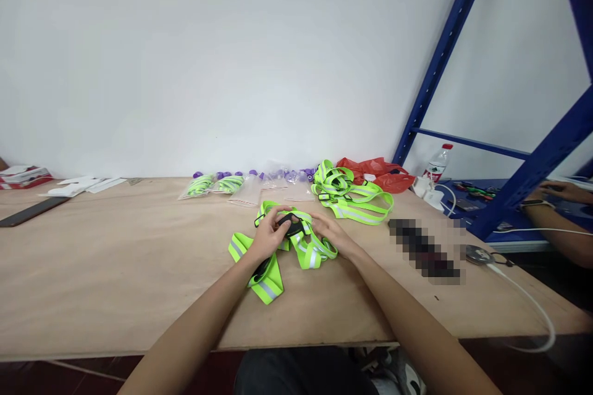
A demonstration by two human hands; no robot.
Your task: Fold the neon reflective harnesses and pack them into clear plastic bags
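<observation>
A neon yellow-green reflective strap [309,254] with grey stripes lies bunched on the wooden table between my hands. My left hand [269,236] grips it by a black plastic buckle [291,225], thumb on top. From the other side my right hand [330,231] closes around the strap's right part; its fingertips are partly hidden behind the webbing. A wide end of the strap [269,289] hangs loose below my left wrist, flat on the table. Just beyond my right hand sits a heap of similar straps [349,194].
Clear bags with folded straps [201,185], flat plastic bags [245,191] and purple rolls [254,174] line the wall. A red bag [377,174], a bottle [438,162] and a cabled round device [479,254] are right, by a blue rack [440,55]. Another person's arm [556,216] shows far right.
</observation>
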